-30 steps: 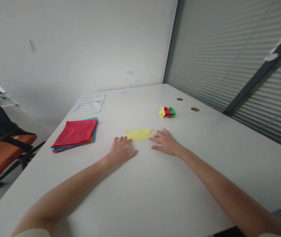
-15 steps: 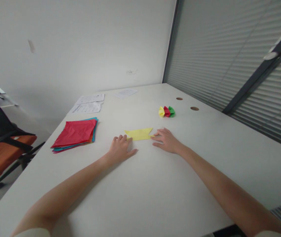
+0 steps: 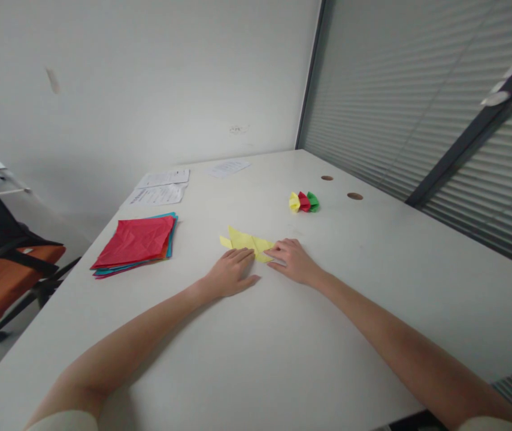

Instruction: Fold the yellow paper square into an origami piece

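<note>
A folded piece of yellow paper (image 3: 242, 239) lies on the white table in front of me, its pointed flaps at the left end. My left hand (image 3: 233, 270) rests with flat fingers on the paper's near edge, thumb stretched out to the right on the tabletop. At the paper's right end is my right hand (image 3: 292, 260), its fingertips touching the paper and its thumb apart below them. That end is partly hidden under the fingers. Farther back sit small pleated paper pieces (image 3: 304, 202) in yellow, red and green, side by side.
To the left lies a stack of coloured paper sheets (image 3: 136, 239), red on top with blue and orange edges showing. Printed sheets (image 3: 161, 187) lie behind it. Two round holes pierce the table (image 3: 372, 299) at the right rear. An orange chair (image 3: 13, 269) stands beyond the left edge.
The yellow paper has turned, its left end now pointing farther away and its right end nearer. My left hand has slid right along it, and my right hand has shifted slightly left onto its end.
</note>
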